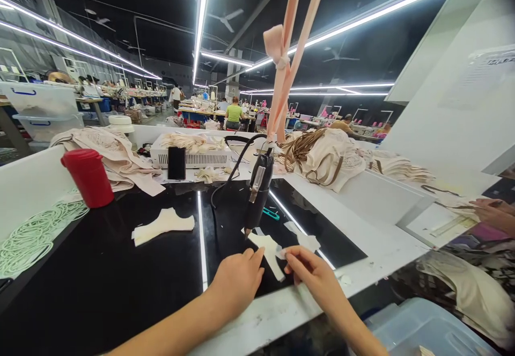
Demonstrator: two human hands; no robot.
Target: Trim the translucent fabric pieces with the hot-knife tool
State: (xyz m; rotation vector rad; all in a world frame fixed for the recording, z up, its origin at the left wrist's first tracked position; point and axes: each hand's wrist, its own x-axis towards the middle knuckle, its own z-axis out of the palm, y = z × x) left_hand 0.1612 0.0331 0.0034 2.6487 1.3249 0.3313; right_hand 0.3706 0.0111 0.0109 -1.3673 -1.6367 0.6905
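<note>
Landmark: the black hanging tool, one unit, suspended tip-down over the black tabletop on two pink straps tied with one bow.

Nearest the camera, two bare hands work just below the tool tip. The left hand lies flat with fingers extended, fingertips pressing on a cream fabric piece that sits directly under the tip. The right hand, right of the tool, has its fingers pinched closed on a small translucent strip at the edge of that piece. A second pale cut piece lies just right of the tip. A blue plastic bin, one, sits below and right of the tool, off the tabletop.

Left of the tool: one larger cream fabric piece on the tabletop; farther left, one coil of pale green cord and one red lidded container.

Just right of the tool lies one small teal object.

Behind the tool: one white vented box with one black phone leaning on it, one fabric heap to the left and one heap with brown straps to the right.

Far behind, several people sit at rows of workstations; one wears a green shirt. A paper on the white panel to the right carries writing too blurred to read.
</note>
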